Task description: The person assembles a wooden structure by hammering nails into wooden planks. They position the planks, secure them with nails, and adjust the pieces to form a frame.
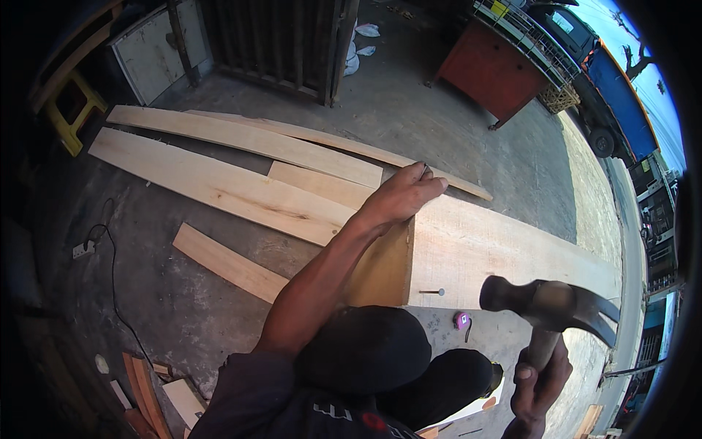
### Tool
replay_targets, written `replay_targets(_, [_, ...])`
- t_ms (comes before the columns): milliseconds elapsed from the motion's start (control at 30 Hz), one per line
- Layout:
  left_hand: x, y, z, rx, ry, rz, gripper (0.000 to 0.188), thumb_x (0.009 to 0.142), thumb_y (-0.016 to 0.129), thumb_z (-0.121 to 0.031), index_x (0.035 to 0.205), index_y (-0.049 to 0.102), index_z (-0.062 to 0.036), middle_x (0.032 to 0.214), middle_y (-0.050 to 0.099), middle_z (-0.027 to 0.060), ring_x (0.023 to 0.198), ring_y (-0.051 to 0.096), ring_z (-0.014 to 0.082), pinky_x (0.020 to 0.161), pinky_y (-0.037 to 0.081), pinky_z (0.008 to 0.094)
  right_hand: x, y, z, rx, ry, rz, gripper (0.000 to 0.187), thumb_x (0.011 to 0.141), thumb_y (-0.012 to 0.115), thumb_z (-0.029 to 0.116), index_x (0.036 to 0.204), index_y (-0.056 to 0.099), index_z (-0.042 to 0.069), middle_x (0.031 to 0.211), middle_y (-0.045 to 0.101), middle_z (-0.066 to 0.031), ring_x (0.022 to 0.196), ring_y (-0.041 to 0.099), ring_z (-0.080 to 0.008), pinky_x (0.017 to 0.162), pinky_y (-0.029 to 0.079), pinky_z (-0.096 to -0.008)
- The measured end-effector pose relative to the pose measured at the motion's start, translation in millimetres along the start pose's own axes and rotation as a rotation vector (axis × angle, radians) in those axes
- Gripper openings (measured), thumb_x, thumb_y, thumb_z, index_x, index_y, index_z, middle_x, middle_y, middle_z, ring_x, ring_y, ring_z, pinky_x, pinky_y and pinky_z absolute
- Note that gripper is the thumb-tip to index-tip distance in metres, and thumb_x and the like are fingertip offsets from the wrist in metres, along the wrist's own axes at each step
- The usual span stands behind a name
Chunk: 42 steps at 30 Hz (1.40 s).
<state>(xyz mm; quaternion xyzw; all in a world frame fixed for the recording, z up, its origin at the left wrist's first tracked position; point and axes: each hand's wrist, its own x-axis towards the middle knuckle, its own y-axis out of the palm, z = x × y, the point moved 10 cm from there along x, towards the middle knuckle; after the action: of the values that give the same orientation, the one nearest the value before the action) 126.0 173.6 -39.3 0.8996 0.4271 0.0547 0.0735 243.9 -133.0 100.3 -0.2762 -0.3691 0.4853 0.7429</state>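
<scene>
My right hand (540, 384) is wrapped around the handle of a claw hammer (550, 301), raised at the lower right. The hammer's striking face points left, its claw right. A nail (431, 293) stands out near the close corner of a wide pale wooden board (504, 245). My left hand (404, 194) grips the far corner of that board, fingers curled over the edge; a small dark spot shows at the fingertips, too small to name. Under the board's left end is a browner upright wood piece (384, 271), partly hidden by my left forearm and knee.
Several long planks (212, 172) lie on the concrete floor to the left, with a shorter one (227, 260) nearer. A pink tape measure (461, 320) lies beside the board. A power cable (113, 256), yellow stool (73, 110), red cabinet (482, 69) and truck (614, 88) stand around.
</scene>
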Motion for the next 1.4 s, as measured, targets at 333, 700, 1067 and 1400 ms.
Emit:
replay_targets(333, [10,-5,-5,0.077,0.001,0.005,0.036,0.099,0.068,-0.035,0.088,0.05,-0.0058,0.086,0.041,-0.0011,0.081,0.038,0.0092,0.074,0.039,0.028,5,-52,-3,0.401,-0.05,-0.34,0.07,0.101,0.052,0.055,0.126,0.053,-0.011,0.058,0.044,-0.0036,0.045,0.045,-0.0108,0.046,0.048,-0.0303])
replay_targets(700, [10,-4,-5,0.052,0.014,-0.002,0.034,0.1,0.066,-0.034,0.087,0.048,-0.0075,0.083,0.038,-0.003,0.078,0.035,0.0073,0.069,0.037,0.0263,5,-27,-25,1.027,0.239,-0.116,0.057,0.1,0.061,0.047,0.121,0.054,-0.006,0.061,0.054,-0.008,0.043,0.049,-0.0156,0.045,0.04,-0.0316])
replay_targets(1067, [8,-1,-5,0.07,-0.028,0.021,0.036,0.101,0.064,-0.035,0.087,0.048,-0.0068,0.085,0.04,-0.0025,0.078,0.037,0.0077,0.07,0.039,0.0264,13,-21,21,0.234,-0.019,-0.07,0.049,0.103,0.058,0.035,0.133,0.047,-0.002,0.061,0.052,-0.0052,0.044,0.048,-0.0182,0.05,0.046,-0.0362])
replay_targets(1400, [8,-4,-7,0.092,0.018,0.003,0.038,0.102,0.064,-0.036,0.1,0.054,0.0005,0.092,0.048,0.0009,0.087,0.044,0.0084,0.079,0.042,0.0255,8,15,24,-0.201,-0.191,0.232,0.053,0.103,0.059,0.021,0.145,0.032,0.003,0.065,0.061,-0.0135,0.047,0.059,-0.0289,0.049,0.049,-0.0404])
